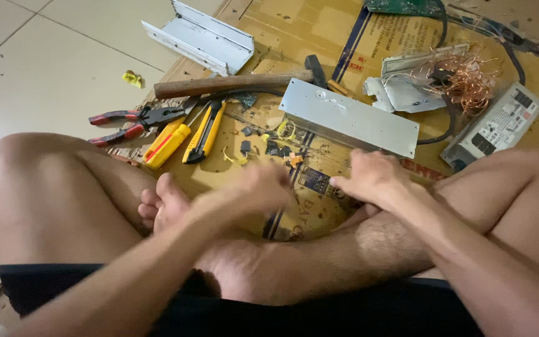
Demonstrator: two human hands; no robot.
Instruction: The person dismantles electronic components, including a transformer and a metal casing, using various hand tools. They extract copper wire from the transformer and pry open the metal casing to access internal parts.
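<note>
I sit cross-legged on flattened cardboard (319, 31). A small dark circuit board (312, 179) lies on it between my hands. My right hand (372, 178) rests just right of the board, fingers curled, with its thumb and fingertips on the board's right edge. My left hand (260, 186) is just left of the board and blurred by motion; its grip cannot be made out. Small dark chips and yellow scraps (269, 146) are scattered just beyond the hands.
Beyond the hands lie a long silver metal box (347, 117), a wooden-handled hammer (232, 84), red-handled pliers (129, 125) and two yellow utility knives (185, 137). Copper wire tangle (466, 75), a grey power unit (494, 125) and an open metal casing (198, 36) lie further back.
</note>
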